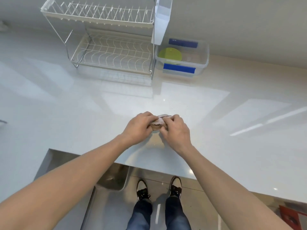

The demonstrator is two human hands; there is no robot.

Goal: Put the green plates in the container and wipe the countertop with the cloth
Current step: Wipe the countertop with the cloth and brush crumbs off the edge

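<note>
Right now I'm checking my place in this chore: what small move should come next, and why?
Probably press the cloth flat onto the countertop and start a wiping stroke. A green plate already lies in the container, the dish rack holds none, and both the left hand and right hand have the bunched cloth in their grip.

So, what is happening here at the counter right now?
A person stands at a white countertop and holds a small bunched cloth between the left hand and the right hand, just above the surface. A green plate already lies in the clear container with blue clips, beside the empty wire dish rack. No other plates are visible outside it, so the plate step looks done and the cloth work is in progress.
</note>
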